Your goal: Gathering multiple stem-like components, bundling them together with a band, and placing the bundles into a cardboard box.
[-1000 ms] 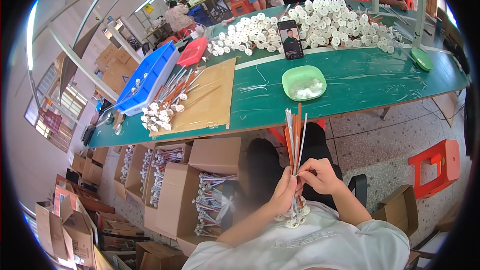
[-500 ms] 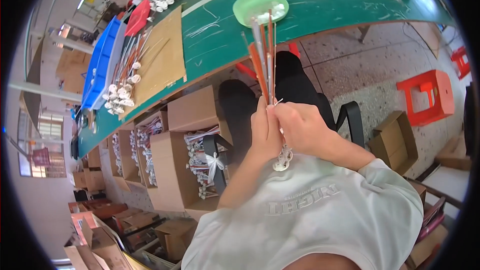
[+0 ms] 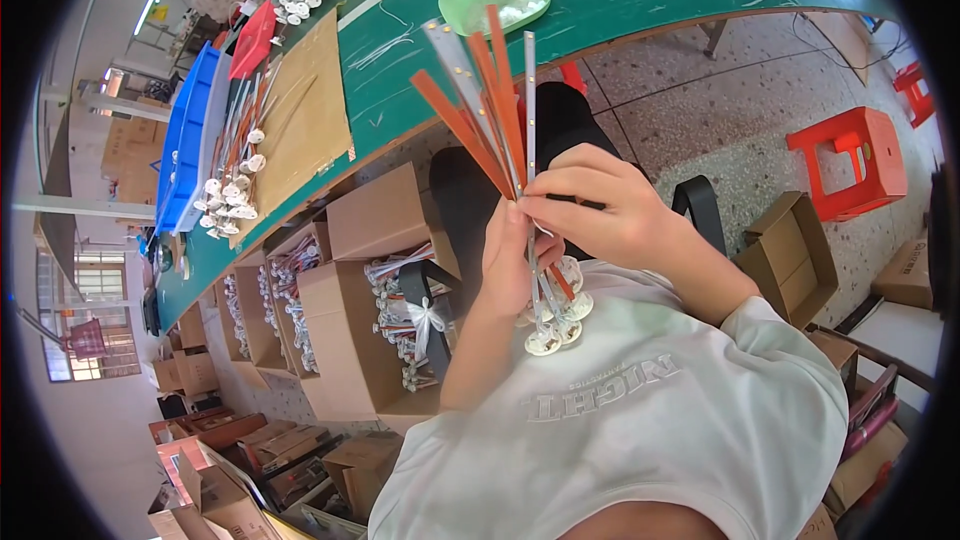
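Observation:
A bundle of LED strips (image 3: 487, 105) rises fanned out between my hands in front of my chest. Some strips are orange, others silver-white with small yellow dots, and round white discs (image 3: 560, 325) sit at their lower ends against my shirt. My left hand (image 3: 508, 265) is closed around the bundle's middle. From the right, my right hand (image 3: 605, 205) pinches at the strips just above the left hand's thumb. A thin white tie (image 3: 543, 231) shows below the right fingers; whether they also grip it I cannot tell.
Ahead, the green table (image 3: 400, 90) carries a green bowl (image 3: 497, 2) with small white pieces, a cardboard sheet (image 3: 305, 120), and a blue bin (image 3: 187, 145) beside more strips. Cardboard boxes (image 3: 335, 325) of bundled strips stand below left. A red stool (image 3: 850, 165) is at right.
The bundle has fanned wider and tilted left at its top, and its discs show more. My right hand's fingers have moved from close beside the left hand to slightly higher on the strips.

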